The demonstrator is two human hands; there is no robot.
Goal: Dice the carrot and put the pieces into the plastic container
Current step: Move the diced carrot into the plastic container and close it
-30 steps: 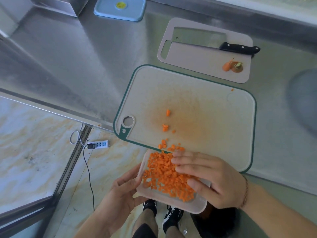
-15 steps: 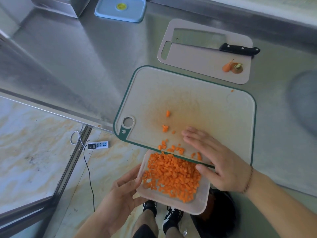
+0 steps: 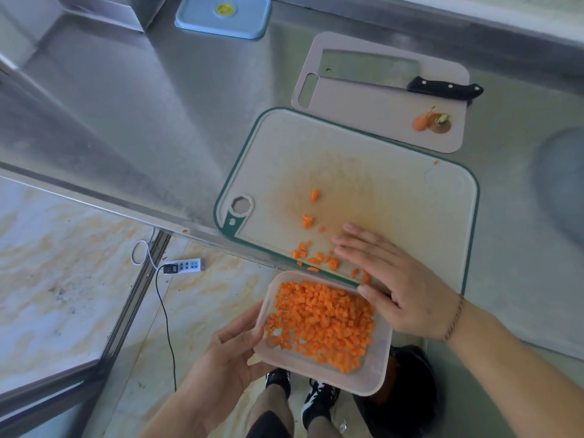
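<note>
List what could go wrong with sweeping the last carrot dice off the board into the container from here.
1. The plastic container is held below the table edge by the left hand alone, off the table; a tilt could spill dice onto the floor.
2. Loose carrot pieces lie at the cutting board edge left of the container's rim; the open right hand might sweep them past it.

Plastic container (image 3: 373,379) of diced carrot (image 3: 322,324) held just below the near edge of the large cutting board (image 3: 395,200); small board (image 3: 363,112) with cleaver (image 3: 373,74) behind it; lid (image 3: 221,15) far left.
</note>
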